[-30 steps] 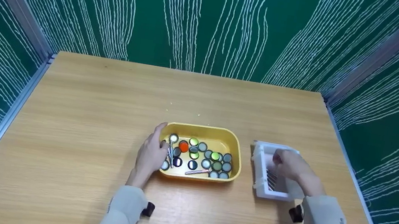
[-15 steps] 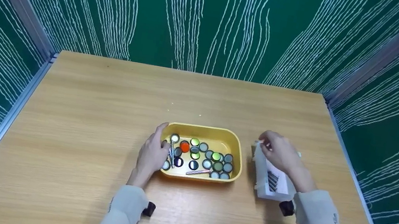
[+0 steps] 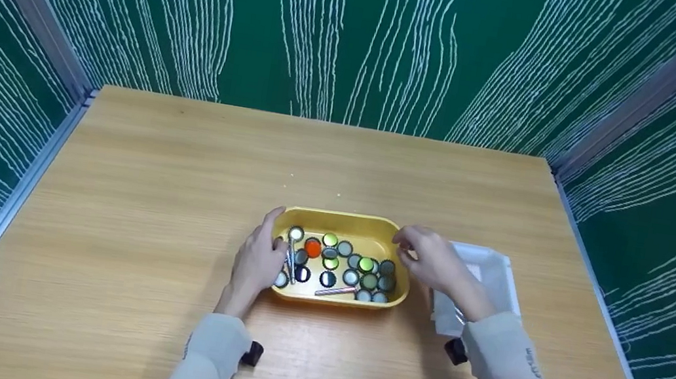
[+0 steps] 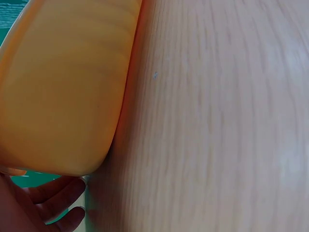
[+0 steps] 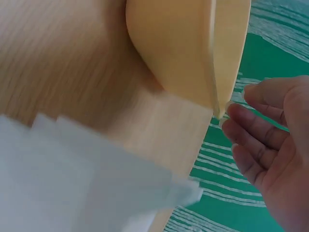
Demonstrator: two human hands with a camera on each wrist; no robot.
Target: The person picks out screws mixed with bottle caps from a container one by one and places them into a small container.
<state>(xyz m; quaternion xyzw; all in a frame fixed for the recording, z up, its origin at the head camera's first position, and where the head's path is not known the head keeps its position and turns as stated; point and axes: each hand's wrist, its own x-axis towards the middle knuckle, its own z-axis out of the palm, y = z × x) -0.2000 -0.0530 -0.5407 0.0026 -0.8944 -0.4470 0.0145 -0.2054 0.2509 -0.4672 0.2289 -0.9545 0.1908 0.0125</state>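
In the head view, a yellow plastic tub (image 3: 301, 213) holds several bottle caps (image 3: 327, 278), some green and one orange-red (image 3: 312, 248), and a few thin metal rods (image 3: 335, 291). My left hand (image 3: 258, 261) grips the tub's left end, thumb at the rim; the left wrist view shows its fingers (image 4: 67, 200) by the outer end wall. Over the tub's right rim is my right hand (image 3: 431, 259), fingers loosely bent; the right wrist view shows nothing between thumb and fingers (image 5: 260, 130).
To the right stands a white box (image 3: 507, 279), partly covered by my right forearm. The wooden table (image 3: 197, 156) ends at green walls with white lines (image 3: 247, 38). Small pale specks lie behind the tub.
My right hand has risen out of the white box and moved left, over its left edge, to the tub's right rim. The left hand and the tub stay in place.
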